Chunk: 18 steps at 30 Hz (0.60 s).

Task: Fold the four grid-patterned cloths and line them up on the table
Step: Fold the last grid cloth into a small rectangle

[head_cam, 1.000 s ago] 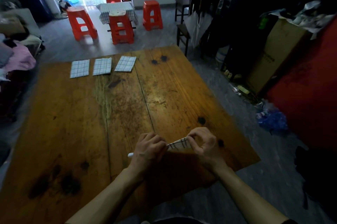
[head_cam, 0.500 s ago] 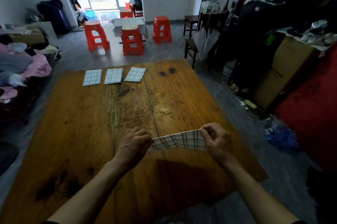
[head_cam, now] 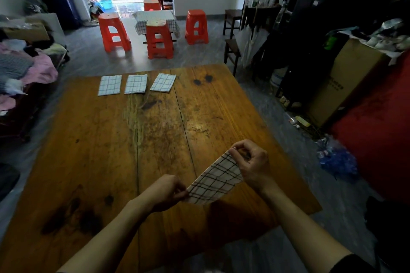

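Observation:
A white cloth with a dark grid point(head_cam: 216, 180) is stretched in the air above the near right part of the wooden table point(head_cam: 115, 150). My left hand point(head_cam: 164, 190) pinches its lower left end. My right hand point(head_cam: 250, 162) pinches its upper right end, held higher. Three folded grid cloths lie in a row at the table's far edge: the left folded cloth point(head_cam: 110, 85), the middle folded cloth point(head_cam: 135, 83) and the right folded cloth point(head_cam: 163, 82), slightly turned.
Dark stains mark the table top. Red plastic stools point(head_cam: 159, 38) and a small covered table stand on the floor beyond. A clothes pile point(head_cam: 24, 68) is at the left. A cardboard box point(head_cam: 341, 81), chairs and clutter crowd the right side.
The cloth, bunched small between my hands a second ago, has been pulled out into a longer strip. My right hand has risen, so the strip now slants up to the right.

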### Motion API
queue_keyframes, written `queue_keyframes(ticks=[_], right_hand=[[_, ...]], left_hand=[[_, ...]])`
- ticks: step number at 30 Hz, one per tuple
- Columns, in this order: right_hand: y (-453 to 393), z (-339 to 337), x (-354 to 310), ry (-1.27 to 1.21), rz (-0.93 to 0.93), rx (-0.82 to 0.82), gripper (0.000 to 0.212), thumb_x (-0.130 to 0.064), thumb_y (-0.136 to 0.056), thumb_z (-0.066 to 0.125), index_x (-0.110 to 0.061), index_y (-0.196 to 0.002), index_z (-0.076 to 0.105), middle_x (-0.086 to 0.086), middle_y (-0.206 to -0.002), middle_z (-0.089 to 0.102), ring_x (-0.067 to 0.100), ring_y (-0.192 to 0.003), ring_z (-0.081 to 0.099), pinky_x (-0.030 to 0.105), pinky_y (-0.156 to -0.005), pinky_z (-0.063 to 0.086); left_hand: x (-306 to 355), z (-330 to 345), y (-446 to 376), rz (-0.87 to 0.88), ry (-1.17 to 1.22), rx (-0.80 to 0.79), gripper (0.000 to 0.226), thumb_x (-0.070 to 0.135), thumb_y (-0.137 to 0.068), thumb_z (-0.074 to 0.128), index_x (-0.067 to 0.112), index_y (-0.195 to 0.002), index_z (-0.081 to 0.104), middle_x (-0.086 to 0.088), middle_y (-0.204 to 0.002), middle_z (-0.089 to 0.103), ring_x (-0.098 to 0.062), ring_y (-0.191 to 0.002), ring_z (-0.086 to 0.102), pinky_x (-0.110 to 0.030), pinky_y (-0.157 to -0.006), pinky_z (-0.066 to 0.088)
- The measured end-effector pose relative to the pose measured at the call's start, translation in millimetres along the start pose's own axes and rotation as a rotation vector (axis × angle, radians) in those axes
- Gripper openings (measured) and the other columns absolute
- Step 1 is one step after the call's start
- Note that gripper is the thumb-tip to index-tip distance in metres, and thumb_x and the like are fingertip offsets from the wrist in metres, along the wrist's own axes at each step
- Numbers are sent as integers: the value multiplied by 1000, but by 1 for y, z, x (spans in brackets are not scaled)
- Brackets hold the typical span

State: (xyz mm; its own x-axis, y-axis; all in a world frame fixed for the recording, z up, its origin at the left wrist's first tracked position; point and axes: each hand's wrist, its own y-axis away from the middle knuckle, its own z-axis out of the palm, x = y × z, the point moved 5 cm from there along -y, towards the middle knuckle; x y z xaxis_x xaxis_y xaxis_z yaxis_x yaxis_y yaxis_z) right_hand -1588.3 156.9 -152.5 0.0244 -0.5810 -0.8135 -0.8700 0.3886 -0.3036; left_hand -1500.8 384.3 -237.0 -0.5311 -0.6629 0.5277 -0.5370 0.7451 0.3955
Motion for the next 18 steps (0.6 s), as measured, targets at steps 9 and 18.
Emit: queue_keyframes(ticks=[9, 18], right_hand=[[-9, 10, -26, 146, -168, 49, 6, -21, -89, 69, -16, -87, 66, -7, -88, 60, 10, -87, 57, 26, -73, 51], [28, 105, -9, 384, -213, -253, 7, -26, -88, 67, -20, -88, 64, -3, -90, 61, 12, -90, 52, 26, -77, 45]], left_hand=[[13, 28, 10, 17, 635, -164, 21, 28, -96, 58, 16, -98, 75, -7, -98, 73, -13, -82, 62, -25, -71, 48], [-50, 45, 18, -350, 255, 182, 47, 36, -86, 72, 24, -128, 56, 6, -127, 57, -10, -109, 57, -27, -92, 50]])
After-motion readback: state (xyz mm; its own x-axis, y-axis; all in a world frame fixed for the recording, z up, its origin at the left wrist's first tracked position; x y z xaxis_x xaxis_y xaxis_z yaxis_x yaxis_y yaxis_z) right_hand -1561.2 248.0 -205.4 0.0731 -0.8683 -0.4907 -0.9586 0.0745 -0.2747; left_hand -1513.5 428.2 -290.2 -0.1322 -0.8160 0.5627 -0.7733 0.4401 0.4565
